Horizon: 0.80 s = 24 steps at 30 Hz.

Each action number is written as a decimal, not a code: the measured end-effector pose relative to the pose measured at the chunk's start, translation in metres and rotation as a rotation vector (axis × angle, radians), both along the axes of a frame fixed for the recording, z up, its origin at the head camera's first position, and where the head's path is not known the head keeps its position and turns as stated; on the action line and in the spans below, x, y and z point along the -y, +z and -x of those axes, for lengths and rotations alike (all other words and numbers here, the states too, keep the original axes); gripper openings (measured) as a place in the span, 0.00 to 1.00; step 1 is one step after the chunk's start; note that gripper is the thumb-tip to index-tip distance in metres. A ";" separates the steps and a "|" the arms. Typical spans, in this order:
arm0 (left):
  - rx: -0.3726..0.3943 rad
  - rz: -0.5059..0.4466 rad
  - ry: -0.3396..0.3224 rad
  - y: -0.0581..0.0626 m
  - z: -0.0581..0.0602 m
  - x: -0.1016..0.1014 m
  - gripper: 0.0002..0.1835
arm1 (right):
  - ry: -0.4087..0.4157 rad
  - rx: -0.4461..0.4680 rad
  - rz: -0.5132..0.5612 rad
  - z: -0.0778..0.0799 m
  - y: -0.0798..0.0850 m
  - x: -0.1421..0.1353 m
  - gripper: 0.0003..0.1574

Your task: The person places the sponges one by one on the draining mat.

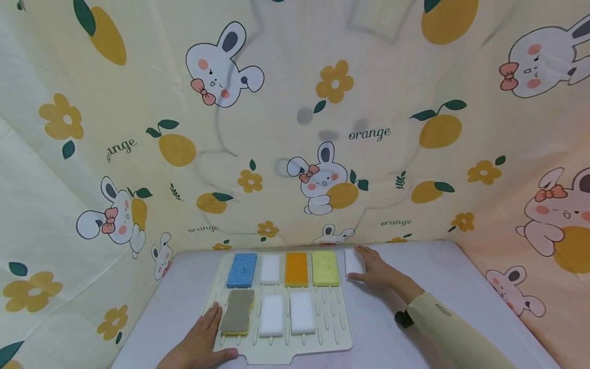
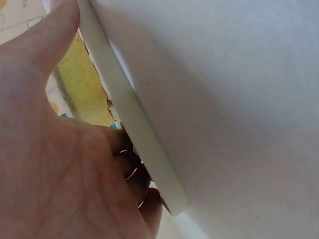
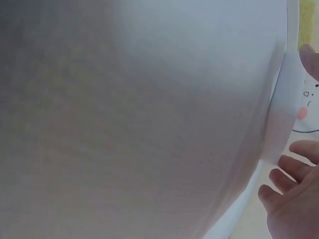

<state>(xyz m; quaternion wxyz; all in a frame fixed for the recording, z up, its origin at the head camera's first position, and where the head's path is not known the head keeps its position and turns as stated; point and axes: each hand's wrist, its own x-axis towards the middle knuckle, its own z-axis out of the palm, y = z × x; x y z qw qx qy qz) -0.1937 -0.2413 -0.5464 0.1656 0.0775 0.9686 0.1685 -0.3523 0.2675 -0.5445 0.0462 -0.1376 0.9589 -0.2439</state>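
A cream ribbed draining tray [image 1: 324, 344] bears sponges in two rows. Its back row has a blue sponge [image 1: 241, 270], a white one [image 1: 270, 269], an orange one [image 1: 296, 269] and a light yellow one [image 1: 325, 268]. In front are a grey-topped scouring sponge [image 1: 237, 311] and two white ones. My left hand [image 1: 197, 341] grips the tray's near left corner, fingers bent at the side edge, thumb at the front edge. Right of the tray, my right hand [image 1: 379, 269] holds another white sponge [image 1: 354, 263] by its ends between thumb and fingers.
The tray lies on a pale white table [image 1: 382, 328]. Behind and at both sides hangs a cream curtain [image 1: 286, 102] printed with rabbits and oranges. A small black device [image 1: 404, 319] sits at the right sleeve's cuff.
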 end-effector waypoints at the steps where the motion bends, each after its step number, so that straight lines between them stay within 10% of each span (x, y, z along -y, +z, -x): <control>1: -0.003 0.000 -0.004 0.000 0.000 0.000 0.70 | 0.004 -0.001 -0.003 0.000 0.000 0.000 0.70; 24: -0.008 -0.002 -0.020 -0.001 0.000 0.002 0.69 | -0.043 0.046 -0.051 0.008 -0.006 -0.002 0.74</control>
